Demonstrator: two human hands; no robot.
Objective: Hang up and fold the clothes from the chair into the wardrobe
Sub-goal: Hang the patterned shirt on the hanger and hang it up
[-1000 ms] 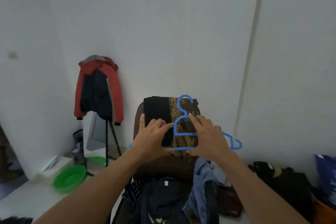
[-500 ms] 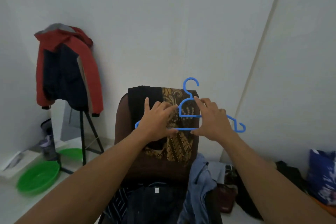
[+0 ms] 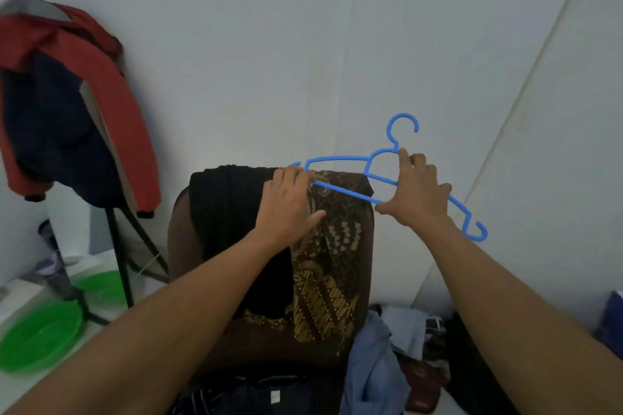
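Lowest in the frame, dark clothes (image 3: 256, 394) lie piled on the chair seat, with a light blue shirt (image 3: 374, 364) hanging off its right side. Above them, at centre frame, you hold the blue hanger (image 3: 337, 157) tilted in both hands. Your left hand (image 3: 286, 209) curls its fingers over the hanger's left end, thumb spread. Your right hand (image 3: 418, 195) pinches the middle between thumb and raised forefinger. Just behind, a batik garment (image 3: 333, 263) and a black garment (image 3: 229, 212) drape over the chair back (image 3: 175, 246). At upper left hangs a red jacket (image 3: 111, 104).
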